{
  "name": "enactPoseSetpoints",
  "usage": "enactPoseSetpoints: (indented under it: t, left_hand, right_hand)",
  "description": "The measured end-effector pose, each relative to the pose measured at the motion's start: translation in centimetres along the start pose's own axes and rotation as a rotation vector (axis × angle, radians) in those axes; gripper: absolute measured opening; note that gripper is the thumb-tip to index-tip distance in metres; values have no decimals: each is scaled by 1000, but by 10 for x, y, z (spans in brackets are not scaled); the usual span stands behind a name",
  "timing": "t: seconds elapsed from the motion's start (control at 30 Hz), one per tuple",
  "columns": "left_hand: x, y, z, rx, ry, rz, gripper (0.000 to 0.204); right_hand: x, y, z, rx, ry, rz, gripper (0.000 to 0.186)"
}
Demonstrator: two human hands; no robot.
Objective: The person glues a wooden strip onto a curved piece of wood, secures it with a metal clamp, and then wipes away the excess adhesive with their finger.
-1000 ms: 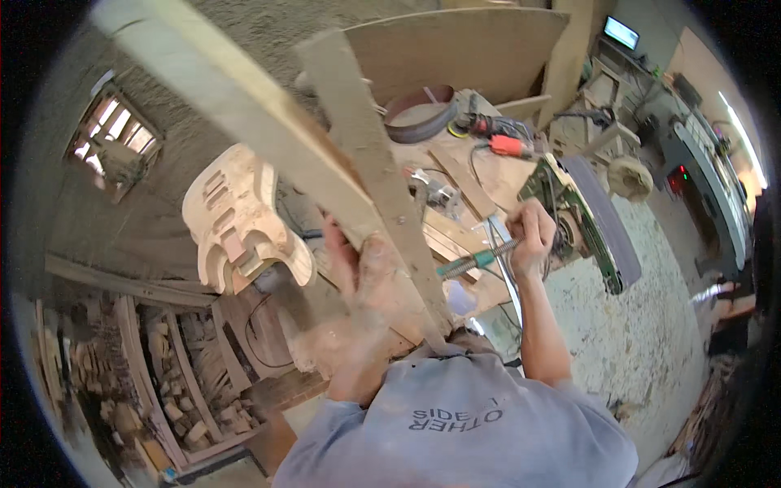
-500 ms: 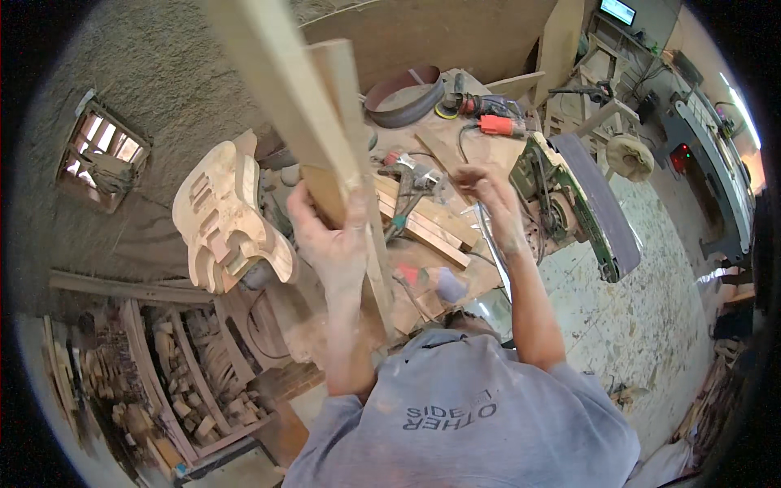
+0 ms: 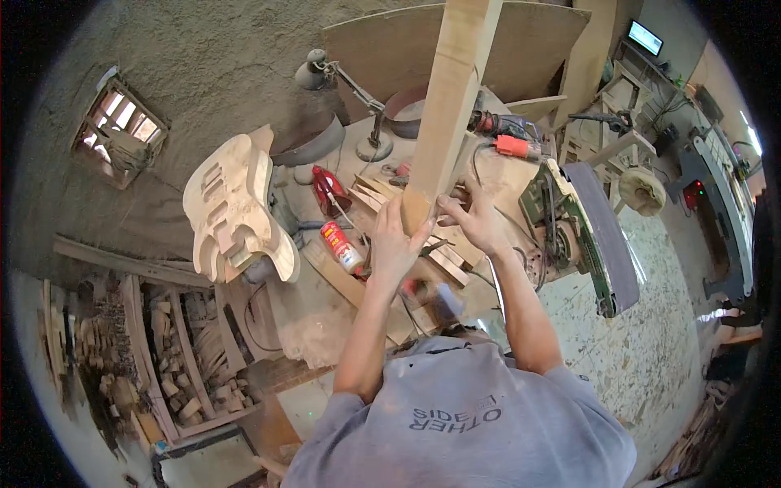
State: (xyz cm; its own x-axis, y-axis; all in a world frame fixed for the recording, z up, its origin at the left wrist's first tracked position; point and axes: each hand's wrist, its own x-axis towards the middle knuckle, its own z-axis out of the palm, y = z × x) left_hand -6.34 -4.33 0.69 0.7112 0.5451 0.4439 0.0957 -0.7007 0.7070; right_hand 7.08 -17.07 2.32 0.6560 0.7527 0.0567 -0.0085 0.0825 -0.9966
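Note:
A long, pale wooden beam (image 3: 451,98) rises from between my hands toward the top edge of the view. My left hand (image 3: 392,246) is closed round its lower end, thumb along the front. At the beam's lower right edge, my right hand (image 3: 480,220) has its thumb and curled fingers against the wood; some fingers are hidden. Beneath my hands, several wooden strips (image 3: 443,259) lie on the dusty workbench (image 3: 313,321). Left of my left hand are a red-and-white bottle (image 3: 342,248) and a red tool like a small clothes iron (image 3: 329,192).
An unfinished guitar body (image 3: 232,203) stands at the left. A belt sander (image 3: 598,236) is at the right edge of the bench. Behind are a desk lamp (image 3: 350,85), sanding belts (image 3: 313,142) and an orange-red power tool (image 3: 514,146). Offcuts fill a rack (image 3: 183,342) below left.
The beam has swung right and now leans the other way, uncovering the lamp, the bottle and the red tool. My left hand moved right with it; my right hand came in to the beam.

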Motion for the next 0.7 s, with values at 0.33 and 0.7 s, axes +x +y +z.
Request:
enactPoseSetpoints:
  t: [0.33, 0.7]
  left_hand:
    - [12, -15, 29, -40, -78, -92, 70]
    - [13, -2, 27, -80, -226, -143, 75]
  right_hand:
    - [13, 21, -30, 82, 19, 62, 53]
    - [6, 42, -55, 174, 65, 84, 65]
